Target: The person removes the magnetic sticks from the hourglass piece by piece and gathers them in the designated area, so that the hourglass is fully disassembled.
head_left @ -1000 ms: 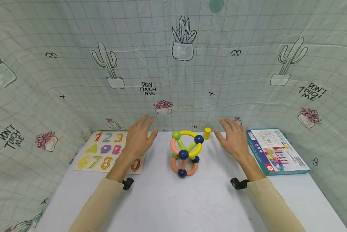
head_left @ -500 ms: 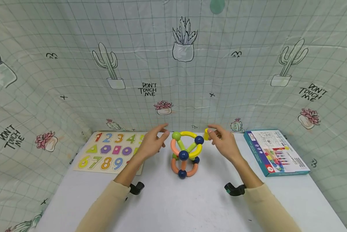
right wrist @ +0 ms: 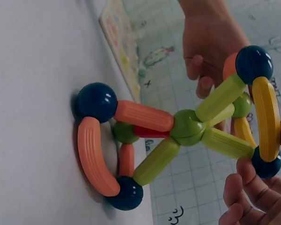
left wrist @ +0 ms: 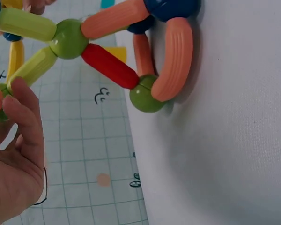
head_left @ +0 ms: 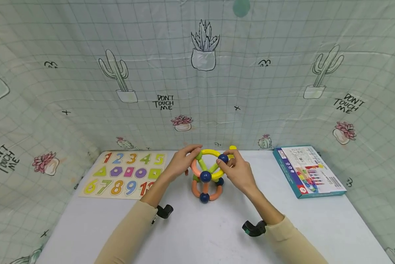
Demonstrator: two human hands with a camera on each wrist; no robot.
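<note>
A ball-and-rod building toy (head_left: 205, 187) stands on the table in the head view, a lower ring of salmon curved rods and an upper ring with yellow ones. Both rings join at a central green ball (right wrist: 187, 127); a red rod (left wrist: 110, 65) runs down from it. My left hand (head_left: 180, 162) pinches the green ball at the upper ring's far left corner. On the opposite side, my right hand (head_left: 239, 171) grips the dark blue ball (right wrist: 266, 162) at that ring's right corner, fingers curled round it. Behind the right hand a yellow cylinder (head_left: 232, 147) is partly hidden.
To the left lies a wooden number-and-shape puzzle board (head_left: 123, 172), its lower right corner covered by the left forearm. A flat printed box (head_left: 311, 172) lies at the right. Behind the white table (head_left: 210, 234) hangs a patterned cloth (head_left: 214, 91).
Both hands, open and apart a second ago, have come inward to the toy's upper ring and taken hold of its balls. The right hand passed by the yellow cylinder. The toy stands in place.
</note>
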